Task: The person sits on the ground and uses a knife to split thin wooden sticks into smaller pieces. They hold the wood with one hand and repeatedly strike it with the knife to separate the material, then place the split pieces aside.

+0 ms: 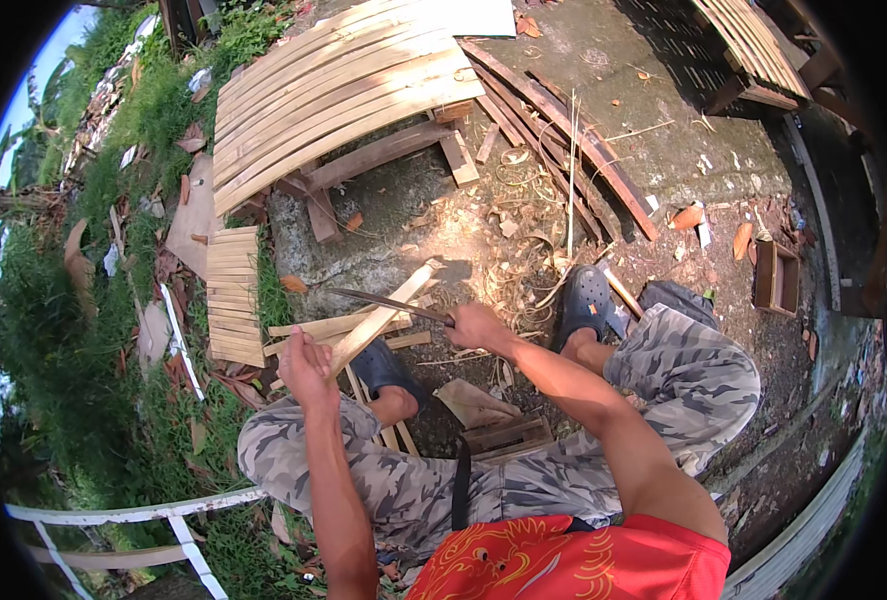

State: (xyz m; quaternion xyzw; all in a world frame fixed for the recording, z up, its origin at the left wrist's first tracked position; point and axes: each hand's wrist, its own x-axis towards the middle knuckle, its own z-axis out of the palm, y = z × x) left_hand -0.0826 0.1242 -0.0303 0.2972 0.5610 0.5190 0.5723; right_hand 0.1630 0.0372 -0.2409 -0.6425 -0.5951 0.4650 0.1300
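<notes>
My left hand (pixel 309 370) is closed round the lower end of a pale bamboo slat (pixel 389 312), which slants up and away from me to the right. In my right hand (pixel 479 328) is the handle of a long knife. The dark knife blade (pixel 389 301) points left and lies across the slat in this view; whether its edge touches the wood I cannot tell. More loose slats (pixel 409 341) lie under and beside the held one, near my left shoe (pixel 389 372).
A low bench topped with bamboo slats (pixel 344 95) stands ahead to the left, a small slatted panel (pixel 234 295) nearer. Dark planks (pixel 564 130) lie ahead, among shavings. Right are another slatted bench (pixel 749 45) and a wooden box (pixel 777 277). Grass (pixel 94 380) borders the left.
</notes>
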